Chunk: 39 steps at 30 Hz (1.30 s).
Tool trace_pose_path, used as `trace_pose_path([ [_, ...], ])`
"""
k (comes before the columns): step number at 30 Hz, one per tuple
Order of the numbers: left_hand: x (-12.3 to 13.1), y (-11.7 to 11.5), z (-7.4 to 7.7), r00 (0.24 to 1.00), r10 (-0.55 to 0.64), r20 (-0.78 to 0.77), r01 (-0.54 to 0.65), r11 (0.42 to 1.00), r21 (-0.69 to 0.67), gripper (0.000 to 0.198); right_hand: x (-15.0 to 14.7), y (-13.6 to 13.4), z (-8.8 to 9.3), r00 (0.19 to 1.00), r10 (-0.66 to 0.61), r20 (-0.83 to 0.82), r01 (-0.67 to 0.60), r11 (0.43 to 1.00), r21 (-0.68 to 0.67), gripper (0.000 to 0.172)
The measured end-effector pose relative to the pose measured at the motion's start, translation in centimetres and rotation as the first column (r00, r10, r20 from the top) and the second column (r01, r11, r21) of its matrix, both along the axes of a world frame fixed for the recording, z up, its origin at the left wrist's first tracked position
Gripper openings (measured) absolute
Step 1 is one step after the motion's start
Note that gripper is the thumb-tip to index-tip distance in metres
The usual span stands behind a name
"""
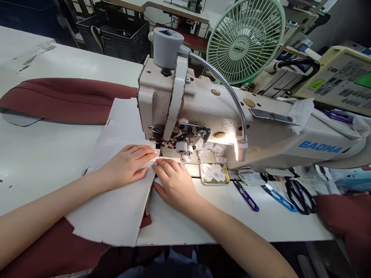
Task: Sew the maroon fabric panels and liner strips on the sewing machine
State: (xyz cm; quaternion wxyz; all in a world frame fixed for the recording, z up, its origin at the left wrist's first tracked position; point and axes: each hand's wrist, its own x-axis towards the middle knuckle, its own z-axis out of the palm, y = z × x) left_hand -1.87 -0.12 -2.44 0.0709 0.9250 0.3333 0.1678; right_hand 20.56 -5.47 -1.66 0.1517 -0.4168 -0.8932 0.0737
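My left hand lies flat on a white-backed fabric panel, fingers stretched toward the needle area of a sewing machine. Beside it, my right hand rests at the panel's right edge. Its fingertips touch the edge just in front of the presser foot, and the thumb is spread lower down. The foot and needle are partly hidden by machine parts and my fingers. Dark red material shows under the panel's edge. A long dark red piece extends behind the panel on the left.
Right of my right hand are a small tin tray, purple thread snips, blue snips and black-handled scissors. A green fan and a control panel stand behind. More red fabric lies right.
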Motion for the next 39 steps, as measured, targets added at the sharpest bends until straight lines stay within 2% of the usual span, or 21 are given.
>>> trace_pose_path([
  [6,0.2,1.8,-0.1,1.0,0.008,-0.004,-0.008,0.999,0.052,0.037,-0.3,0.8,0.3,0.997,-0.067,0.046,0.067,0.998,-0.004,0.044],
  [11,0.3,3.2,-0.4,0.999,0.001,0.046,-0.005,0.996,0.085,0.025,-0.3,1.5,0.3,0.993,-0.117,0.032,0.119,0.992,-0.036,0.044],
  [14,0.3,4.0,-0.5,0.998,0.015,0.061,-0.02,0.997,0.079,0.017,-0.1,1.3,0.3,0.989,-0.145,-0.005,0.144,0.987,-0.065,0.035],
  [16,0.2,3.8,0.1,0.999,0.027,0.03,-0.029,0.998,0.05,0.018,0.1,0.8,0.5,0.992,-0.124,-0.035,0.12,0.989,-0.092,0.028],
  [18,-0.2,2.3,1.2,0.999,0.046,-0.01,-0.046,0.999,0.025,0.023,0.3,0.1,0.8,0.997,-0.051,-0.063,0.044,0.994,-0.099,0.026],
  [20,-0.7,-0.5,2.7,0.999,0.016,-0.043,-0.017,0.999,-0.033,0.034,0.4,-0.8,1.3,0.998,0.027,-0.062,-0.032,0.997,-0.077,0.032],
  [23,-1.4,-6.1,4.3,0.995,-0.08,-0.051,0.069,0.979,-0.194,0.079,0.3,-2.1,2.1,0.996,0.088,0.018,-0.087,0.996,-0.015,0.039],
  [25,-1.4,-9.4,4.3,0.999,0.044,0.001,-0.043,0.977,-0.207,0.085,0.1,-2.8,2.5,0.989,0.122,0.082,-0.127,0.99,0.055,0.031],
  [27,-1.2,-11.4,3.6,0.983,0.177,0.057,-0.163,0.967,-0.197,0.072,-0.2,-3.5,2.5,0.984,0.133,0.115,-0.151,0.974,0.171,0.013],
  [28,-1.0,-11.9,3.2,0.972,0.219,0.082,-0.199,0.959,-0.2,0.066,-0.3,-3.7,2.3,0.985,0.131,0.114,-0.155,0.96,0.234,0.009],
  [30,-0.8,-12.4,2.4,0.954,0.269,0.13,-0.238,0.948,-0.213,0.059,-0.5,-4.1,1.9,0.986,0.141,0.091,-0.163,0.933,0.32,0.016],
  [34,-0.2,-12.5,1.5,0.921,0.357,0.154,-0.323,0.924,-0.206,0.049,-0.8,-4.4,0.9,0.968,0.228,0.1,-0.248,0.929,0.274,0.02],
  [36,0.1,-12.4,1.2,0.923,0.361,0.137,-0.34,0.928,-0.155,0.046,-0.9,-4.6,0.8,0.958,0.269,0.099,-0.286,0.921,0.266,0.023],
  [39,0.3,-11.9,1.0,0.944,0.307,0.118,-0.299,0.951,-0.082,0.041,-1.0,-5.0,1.1,0.955,0.289,0.063,-0.293,0.898,0.328,0.026],
])
